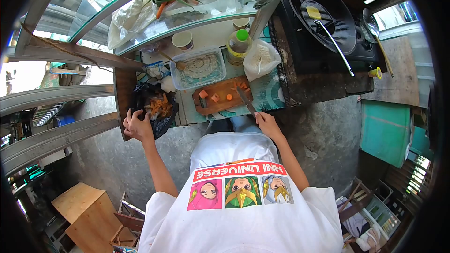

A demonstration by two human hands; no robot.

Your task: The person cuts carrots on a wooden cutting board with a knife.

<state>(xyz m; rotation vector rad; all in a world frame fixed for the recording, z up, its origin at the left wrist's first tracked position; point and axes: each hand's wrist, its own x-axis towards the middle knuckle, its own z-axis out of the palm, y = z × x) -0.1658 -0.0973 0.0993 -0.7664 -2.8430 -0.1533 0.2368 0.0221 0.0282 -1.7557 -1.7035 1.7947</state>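
Observation:
My right hand (268, 124) is closed round the handle of a knife (244, 97). The blade's tip reaches over a wooden cutting board (204, 108), beside small cut carrot pieces (241, 85). Several larger carrot chunks (215, 97) lie along the board. On the left, my left hand (137, 126) is at the near edge of a black plastic bag (165, 127), its fingers bent and apart. Orange peelings (160, 107) and other scraps lie inside the bag. Whether the fingertips touch the bag is hard to tell.
Behind the board stand a plastic tub (220, 72) of pale batter, a green-capped bottle (239, 46) and a white bag (261, 61) of pale contents. A glass shelf (187, 18) with carrots and cabbage hangs above. To the right, a wok (344, 33) sits on a stove.

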